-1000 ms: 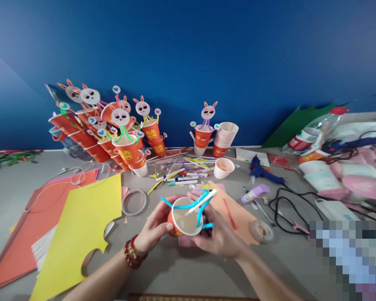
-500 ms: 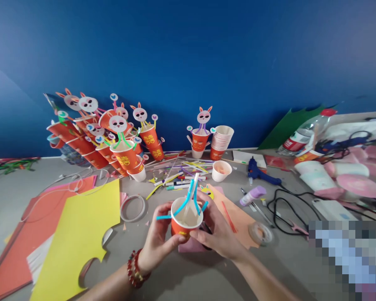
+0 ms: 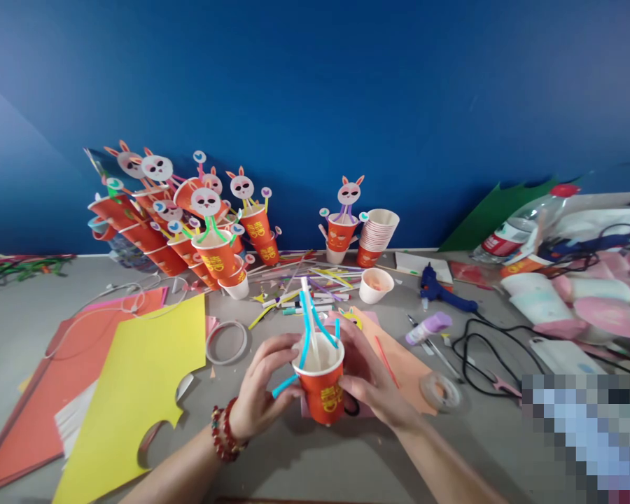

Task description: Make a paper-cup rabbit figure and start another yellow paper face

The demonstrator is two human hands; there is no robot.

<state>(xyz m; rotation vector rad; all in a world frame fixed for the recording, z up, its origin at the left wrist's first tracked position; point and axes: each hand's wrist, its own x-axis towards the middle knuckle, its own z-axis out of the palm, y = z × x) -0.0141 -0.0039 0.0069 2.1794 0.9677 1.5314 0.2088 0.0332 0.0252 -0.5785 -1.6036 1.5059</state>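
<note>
Between my two hands is an orange-red paper cup (image 3: 315, 383) with yellow printed characters, tilted so its white inside shows. Light blue straws (image 3: 306, 325) and a white straw (image 3: 313, 329) rise from inside it, and a blue piece pokes out at its left side. My left hand (image 3: 267, 381), wearing a red bead bracelet (image 3: 225, 430), grips the cup's left side, its thumb by the blue straw end. On the other side my right hand (image 3: 372, 378) has its thumb on the cup's front, fingers behind it.
Finished rabbit cups (image 3: 215, 255) crowd the back left. One rabbit cup (image 3: 341, 232) stands beside a cup stack (image 3: 375, 238). Yellow paper (image 3: 126, 392) lies left. At right are a glue gun (image 3: 444, 290), glue stick (image 3: 429, 327), tape roll (image 3: 441, 392) and black cable (image 3: 467, 343).
The cup has turned and tipped, so its printed front now faces me. The straws lean more to the left. My left fingers have shifted up toward the rim.
</note>
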